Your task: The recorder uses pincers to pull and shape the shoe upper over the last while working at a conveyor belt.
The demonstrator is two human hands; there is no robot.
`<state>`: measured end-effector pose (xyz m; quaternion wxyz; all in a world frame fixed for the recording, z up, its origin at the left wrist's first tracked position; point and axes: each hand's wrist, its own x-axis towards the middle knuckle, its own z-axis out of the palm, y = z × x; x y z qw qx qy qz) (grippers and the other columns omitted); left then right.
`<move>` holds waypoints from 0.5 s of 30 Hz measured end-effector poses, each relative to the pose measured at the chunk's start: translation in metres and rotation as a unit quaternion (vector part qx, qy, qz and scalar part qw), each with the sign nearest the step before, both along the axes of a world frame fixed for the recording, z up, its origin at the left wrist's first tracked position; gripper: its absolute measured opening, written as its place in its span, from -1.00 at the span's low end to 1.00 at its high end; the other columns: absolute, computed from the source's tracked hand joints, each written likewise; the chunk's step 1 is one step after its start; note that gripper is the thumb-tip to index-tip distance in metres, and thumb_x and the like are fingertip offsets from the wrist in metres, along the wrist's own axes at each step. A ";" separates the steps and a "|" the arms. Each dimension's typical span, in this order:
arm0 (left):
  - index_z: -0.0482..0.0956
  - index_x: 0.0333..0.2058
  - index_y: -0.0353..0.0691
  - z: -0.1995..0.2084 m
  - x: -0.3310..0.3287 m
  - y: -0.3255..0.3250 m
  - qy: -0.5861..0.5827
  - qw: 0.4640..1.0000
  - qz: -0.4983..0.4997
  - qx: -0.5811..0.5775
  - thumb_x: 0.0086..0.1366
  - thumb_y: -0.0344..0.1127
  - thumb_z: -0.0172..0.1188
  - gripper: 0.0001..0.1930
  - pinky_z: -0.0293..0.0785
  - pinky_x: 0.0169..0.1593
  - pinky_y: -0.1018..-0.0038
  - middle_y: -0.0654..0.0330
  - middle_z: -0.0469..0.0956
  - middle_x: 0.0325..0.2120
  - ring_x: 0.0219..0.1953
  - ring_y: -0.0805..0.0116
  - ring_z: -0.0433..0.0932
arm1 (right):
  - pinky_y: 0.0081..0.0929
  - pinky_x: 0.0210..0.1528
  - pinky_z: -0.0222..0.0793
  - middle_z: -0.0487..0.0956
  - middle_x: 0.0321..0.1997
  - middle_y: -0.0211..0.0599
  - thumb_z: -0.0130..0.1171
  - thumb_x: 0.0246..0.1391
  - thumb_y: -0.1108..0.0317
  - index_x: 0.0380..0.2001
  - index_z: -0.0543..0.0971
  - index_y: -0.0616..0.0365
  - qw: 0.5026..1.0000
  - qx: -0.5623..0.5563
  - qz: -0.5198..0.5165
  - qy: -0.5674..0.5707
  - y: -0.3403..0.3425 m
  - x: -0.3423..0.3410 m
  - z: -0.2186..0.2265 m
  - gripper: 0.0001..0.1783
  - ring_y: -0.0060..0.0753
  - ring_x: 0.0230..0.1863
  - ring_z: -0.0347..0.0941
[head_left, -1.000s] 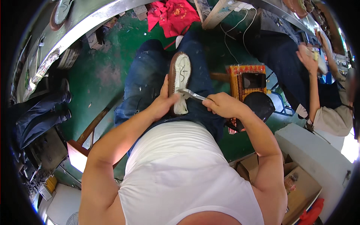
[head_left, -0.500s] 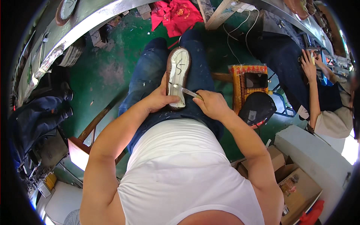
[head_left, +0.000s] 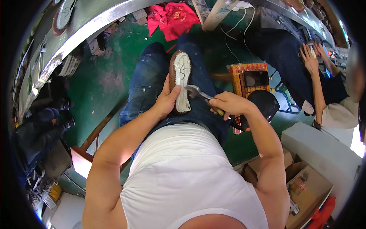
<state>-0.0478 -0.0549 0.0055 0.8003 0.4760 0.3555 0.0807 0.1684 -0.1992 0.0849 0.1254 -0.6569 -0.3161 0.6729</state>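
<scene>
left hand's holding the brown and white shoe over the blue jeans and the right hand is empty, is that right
Not quite: the right hand isn't empty. The head view shows it gripping a metal-headed tool. The left hand does hold the brown and white shoe over the blue jeans.

Upturned brown shoe point(head_left: 183, 73), pale-bottomed, beside metal tool point(head_left: 201, 95)

At twelve o'clock, showed brown on the shoe point(head_left: 182, 78), dark curves on its white sole point(head_left: 182, 63), red with gold print on the cloth point(head_left: 171, 19); at one, silvery grey on the tool point(head_left: 203, 95); at six, plain white on the vest point(head_left: 187, 171).
</scene>
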 end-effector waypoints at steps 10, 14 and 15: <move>-0.45 0.41 -0.11 -0.020 -0.021 0.005 -0.001 0.993 -0.083 0.079 0.29 -0.38 0.20 0.00 0.28 0.24 0.41 -0.01 0.18 0.28 0.22 0.26 0.30 | 0.03 -0.21 0.41 0.59 -0.39 0.14 -0.05 0.31 0.07 -0.34 0.50 0.31 0.906 0.261 0.110 -0.316 0.041 -0.040 -0.013 -0.56 0.27 -0.30 0.51; -0.48 0.41 -0.14 -0.019 -0.021 0.011 -0.007 0.992 -0.110 0.060 0.24 -0.42 0.24 0.06 0.20 0.29 0.40 0.04 0.13 0.30 0.27 0.28 0.23 | 0.02 -0.18 0.41 0.58 -0.41 0.16 -0.07 0.32 0.05 -0.32 0.51 0.31 0.934 0.241 0.052 -0.259 0.046 -0.032 -0.007 -0.54 0.28 -0.28 0.51; -0.49 0.40 -0.14 -0.016 -0.022 0.011 -0.008 0.992 -0.116 0.056 0.23 -0.43 0.26 0.08 0.19 0.30 0.40 0.05 0.12 0.30 0.28 0.28 0.21 | 0.03 -0.18 0.41 0.57 -0.41 0.20 -0.09 0.32 0.05 -0.34 0.51 0.32 0.927 0.284 -0.026 -0.243 0.050 -0.040 -0.008 -0.52 0.30 -0.27 0.50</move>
